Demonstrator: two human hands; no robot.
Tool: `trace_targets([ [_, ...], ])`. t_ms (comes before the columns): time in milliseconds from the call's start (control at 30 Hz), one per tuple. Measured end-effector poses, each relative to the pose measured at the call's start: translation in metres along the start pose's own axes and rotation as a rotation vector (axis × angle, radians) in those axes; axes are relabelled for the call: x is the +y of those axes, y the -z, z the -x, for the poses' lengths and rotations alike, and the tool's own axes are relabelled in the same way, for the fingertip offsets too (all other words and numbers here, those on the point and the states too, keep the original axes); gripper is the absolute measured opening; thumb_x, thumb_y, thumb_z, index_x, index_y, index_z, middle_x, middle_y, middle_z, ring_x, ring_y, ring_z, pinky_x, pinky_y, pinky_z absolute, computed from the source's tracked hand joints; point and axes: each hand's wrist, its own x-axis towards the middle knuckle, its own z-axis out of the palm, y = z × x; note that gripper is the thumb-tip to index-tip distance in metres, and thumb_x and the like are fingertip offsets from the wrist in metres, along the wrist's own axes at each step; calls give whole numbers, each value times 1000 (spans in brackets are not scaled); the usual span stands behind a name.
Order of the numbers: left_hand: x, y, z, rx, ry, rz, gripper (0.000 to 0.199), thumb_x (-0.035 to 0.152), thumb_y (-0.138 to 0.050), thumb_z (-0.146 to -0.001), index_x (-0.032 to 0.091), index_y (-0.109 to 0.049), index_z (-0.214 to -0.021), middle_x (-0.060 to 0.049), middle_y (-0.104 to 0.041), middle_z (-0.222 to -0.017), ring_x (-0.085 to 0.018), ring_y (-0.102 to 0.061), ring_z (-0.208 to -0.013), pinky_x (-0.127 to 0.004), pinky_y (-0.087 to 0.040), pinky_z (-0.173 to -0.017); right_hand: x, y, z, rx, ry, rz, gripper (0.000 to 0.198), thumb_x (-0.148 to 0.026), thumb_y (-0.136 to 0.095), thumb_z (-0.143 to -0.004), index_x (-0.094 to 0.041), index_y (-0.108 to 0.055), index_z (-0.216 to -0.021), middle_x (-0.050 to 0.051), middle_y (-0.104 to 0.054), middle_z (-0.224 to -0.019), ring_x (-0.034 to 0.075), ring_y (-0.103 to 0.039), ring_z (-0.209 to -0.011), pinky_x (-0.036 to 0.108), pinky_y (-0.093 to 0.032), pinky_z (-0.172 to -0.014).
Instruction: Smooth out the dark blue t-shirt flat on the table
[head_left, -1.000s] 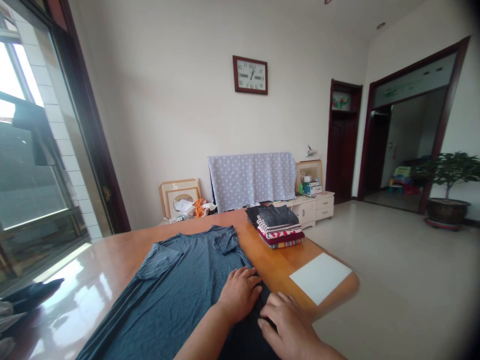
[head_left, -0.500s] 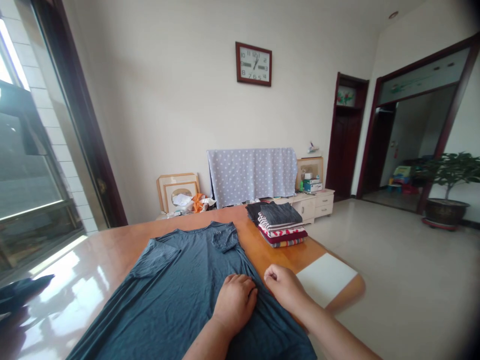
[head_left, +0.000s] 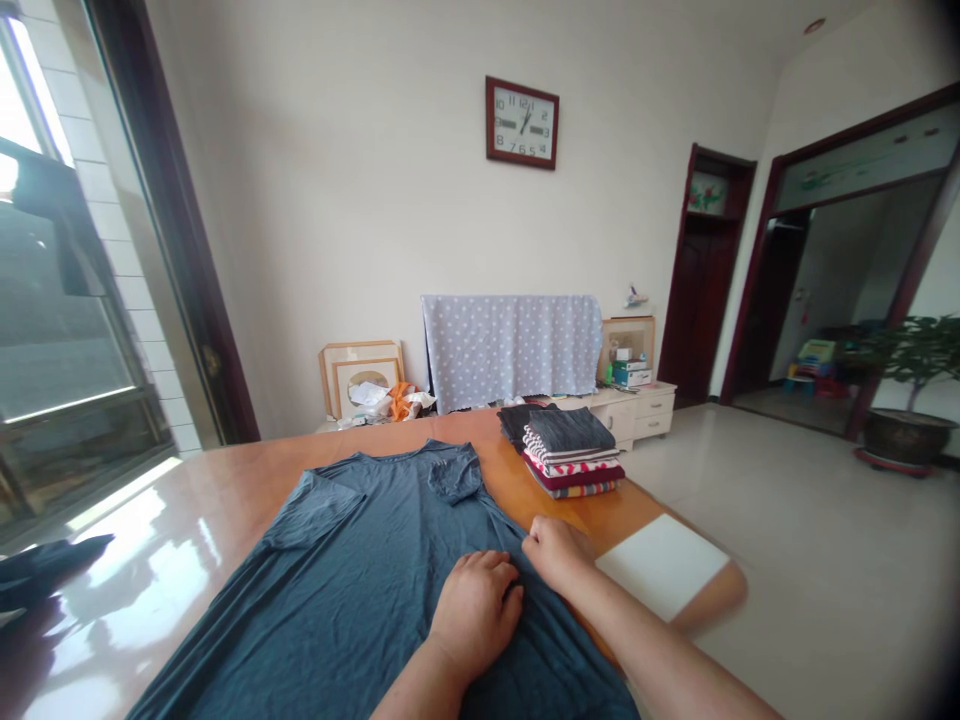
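A dark blue-grey T-shirt [head_left: 360, 590] lies spread on the table, neckline at the far end and short sleeves folded inward. My left hand [head_left: 480, 600] rests on the right half of its body, fingers curled down into the fabric with the tips hidden. At the shirt's right side edge, my right hand [head_left: 559, 553] is closed, its thumb and fingers together on the cloth. The two hands are close to each other but apart.
A stack of folded clothes [head_left: 574, 455] stands at the table's far right. Near the right corner lies a white sheet [head_left: 667, 565]. Dark cloth [head_left: 52, 570] sits at the left edge. Beyond the glossy table [head_left: 247, 480] is a low cabinet [head_left: 651, 415].
My right hand has shifted slightly left, onto the shirt's side edge. My left hand stays on the shirt. The view has turned a little to the left.
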Motion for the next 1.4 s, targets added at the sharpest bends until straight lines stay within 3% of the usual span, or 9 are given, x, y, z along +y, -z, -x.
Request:
trace_targets([
  [233,1,3,0,-9,-13,0,25,35,-52,-94,26,-73,-105,-8,-69,-118,-26,-61,-108,-41,-44,-99,13,0,-8,6,-20,2,18,-30,-51,-93,-23,-67,-89,5,-74,-89,20,-66,-84,28,-34,-65],
  [500,-1,1,0,-7,5,11,24,35,-55,-92,26,-73,-104,-8,-69,-119,-26,-60,-110,-41,-44,-100,-13,-6,-21,38,114,-27,19,-37,-55,-93,-25,-66,-103,2,-71,-106,17,-64,-93,27,-36,-73],
  [667,-1,1,1,7,22,32,26,37,-58,-92,27,-72,-110,-7,-71,-117,-26,-60,-111,-41,-44,-102,-23,-16,-33,36,120,10,17,-32,-55,-93,-22,-68,-97,5,-72,-105,19,-67,-94,28,-38,-75],
  [933,-5,-3,1,46,58,33,30,35,-48,-97,27,-72,-113,-5,-69,-127,-26,-60,-119,-42,-43,-107,0,-19,-55,46,-46,43,23,-31,-46,-96,-21,-67,-96,9,-75,-101,23,-69,-92,30,-39,-68],
  [1100,-6,-5,0,16,73,15,32,41,-59,-90,27,-72,-115,-6,-68,-130,-28,-60,-120,-44,-45,-105,4,-18,-52,56,-34,21,21,-33,-48,-97,-22,-66,-99,9,-74,-104,23,-69,-93,30,-38,-70],
  [1400,-9,-6,-2,5,55,-3,33,42,-59,-90,26,-71,-116,-9,-66,-132,-29,-60,-121,-46,-45,-105,27,2,-30,3,15,-135,19,-33,-52,-93,-23,-68,-93,3,-74,-90,17,-66,-86,25,-36,-70],
])
